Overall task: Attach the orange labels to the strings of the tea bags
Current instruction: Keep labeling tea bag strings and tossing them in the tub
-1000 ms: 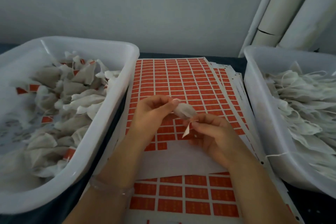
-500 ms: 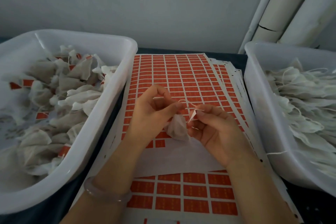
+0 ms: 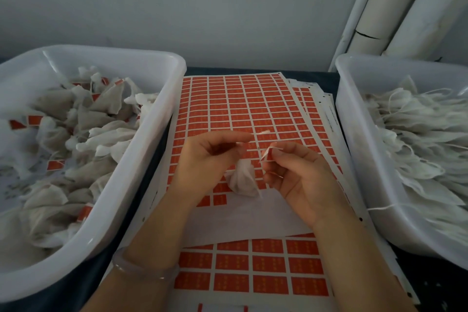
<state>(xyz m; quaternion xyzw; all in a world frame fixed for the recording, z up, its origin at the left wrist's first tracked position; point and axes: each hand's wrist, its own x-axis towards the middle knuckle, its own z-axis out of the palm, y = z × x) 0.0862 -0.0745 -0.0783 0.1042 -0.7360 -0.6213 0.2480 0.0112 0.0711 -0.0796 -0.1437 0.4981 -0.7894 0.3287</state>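
Note:
A white tea bag (image 3: 242, 180) hangs between my two hands above the sheet of orange labels (image 3: 235, 106). My left hand (image 3: 207, 159) pinches the bag's thin string (image 3: 263, 133) between thumb and fingertips. My right hand (image 3: 296, 175) pinches a small orange label (image 3: 268, 154), half folded, just right of the string. The two hands are a few centimetres apart over the middle of the sheet.
A white tub (image 3: 162, 114) on the left holds several tea bags with orange labels on them. A white tub (image 3: 354, 134) on the right holds several unlabelled bags with loose strings. More label sheets (image 3: 253, 271) lie stacked underneath, near me. White pipes (image 3: 395, 7) stand at the back right.
The tea bag dropped from between my fingertips and now hangs lower by its string. My hands moved slightly apart, the right one keeping the label.

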